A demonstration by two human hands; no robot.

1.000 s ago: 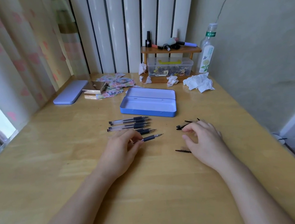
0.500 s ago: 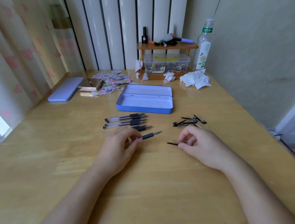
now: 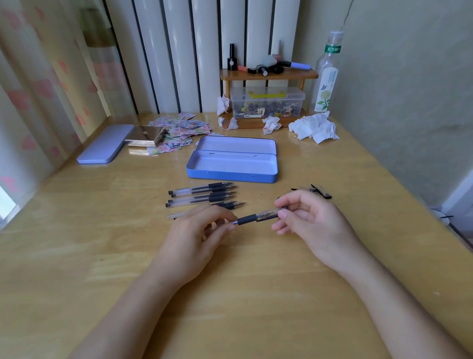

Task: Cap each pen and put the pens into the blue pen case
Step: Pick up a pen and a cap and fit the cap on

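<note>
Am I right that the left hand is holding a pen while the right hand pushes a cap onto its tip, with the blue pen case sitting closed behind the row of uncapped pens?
Not quite: the head view shows the blue pen case open, its lid folded back. The rest holds: the left hand holds the pen, the right hand fits the cap, and the uncapped pens lie in front of the case.

Open pen case (image 3: pixel 230 174) lies mid-surface (image 3: pixel 94 263). Uncapped pens (image 3: pixel 202 196) in a row just before it; loose caps (image 3: pixel 318 190) to their right. Shelf (image 3: pixel 267 76) behind the case.
</note>
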